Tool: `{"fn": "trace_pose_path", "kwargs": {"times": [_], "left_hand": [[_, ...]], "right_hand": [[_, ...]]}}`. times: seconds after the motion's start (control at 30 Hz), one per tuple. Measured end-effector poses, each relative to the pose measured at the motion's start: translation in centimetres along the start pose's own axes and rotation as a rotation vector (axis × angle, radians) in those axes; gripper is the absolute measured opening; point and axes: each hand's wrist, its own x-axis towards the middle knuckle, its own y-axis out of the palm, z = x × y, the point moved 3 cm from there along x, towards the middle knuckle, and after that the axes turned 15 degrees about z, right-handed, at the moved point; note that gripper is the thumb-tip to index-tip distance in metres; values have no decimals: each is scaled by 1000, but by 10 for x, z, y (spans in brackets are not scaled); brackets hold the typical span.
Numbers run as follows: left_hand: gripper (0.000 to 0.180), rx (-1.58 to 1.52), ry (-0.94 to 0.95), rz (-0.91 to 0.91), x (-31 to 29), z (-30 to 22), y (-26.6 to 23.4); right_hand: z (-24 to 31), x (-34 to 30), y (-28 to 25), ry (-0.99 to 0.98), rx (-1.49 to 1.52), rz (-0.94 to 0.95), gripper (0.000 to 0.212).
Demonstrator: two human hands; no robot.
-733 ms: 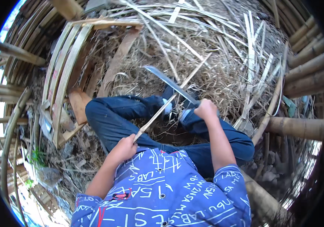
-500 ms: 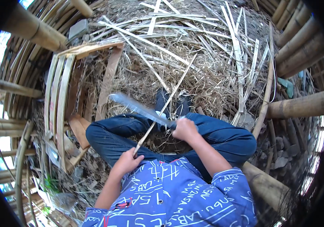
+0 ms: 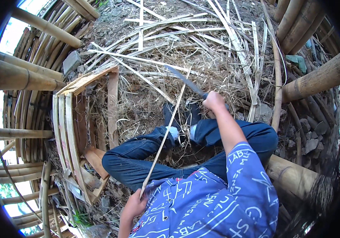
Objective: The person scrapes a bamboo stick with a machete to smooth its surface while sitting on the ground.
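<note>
My right hand [image 3: 214,101] is closed round the handle of a machete [image 3: 186,82], its curved blade pointing to the far left. The blade lies across or just above the far end of a long, thin bamboo strip [image 3: 162,142]; I cannot tell whether they touch. Close to my waist, my left hand [image 3: 134,206] grips the near end of that strip. The strip slants up between my bent legs and past my dark shoes [image 3: 193,115]. Part of my left hand's fingers is hidden against the shirt.
Shavings [image 3: 146,95] cover the ground ahead, with pale split strips [image 3: 233,39] strewn beyond. A wooden slatted crate [image 3: 64,135] stands at the left. Bamboo poles [image 3: 316,75] enclose both sides, and stones [image 3: 311,144] lie at the right.
My right hand has carried the machete forward, away from my body, along the strip toward its far end. My left hand, with the strip, sits closer to my waist. The view has shifted somewhat.
</note>
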Motion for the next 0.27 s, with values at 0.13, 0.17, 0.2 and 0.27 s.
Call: {"fn": "trace_pose_path", "kwargs": {"times": [0.13, 0.17, 0.2, 0.27], "left_hand": [[22, -54, -170, 50, -29, 35, -5], [22, -54, -164, 59, -29, 39, -4], [22, -53, -162, 55, -25, 42, -6], [22, -56, -88, 64, -14, 36, -11]], "right_hand": [[-46, 10, -24, 63, -9, -26, 34], [-48, 8, -23, 44, -39, -28, 33], [-48, 7, -21, 27, -69, -30, 33], [-43, 1, -13, 33, -40, -3, 37]]}}
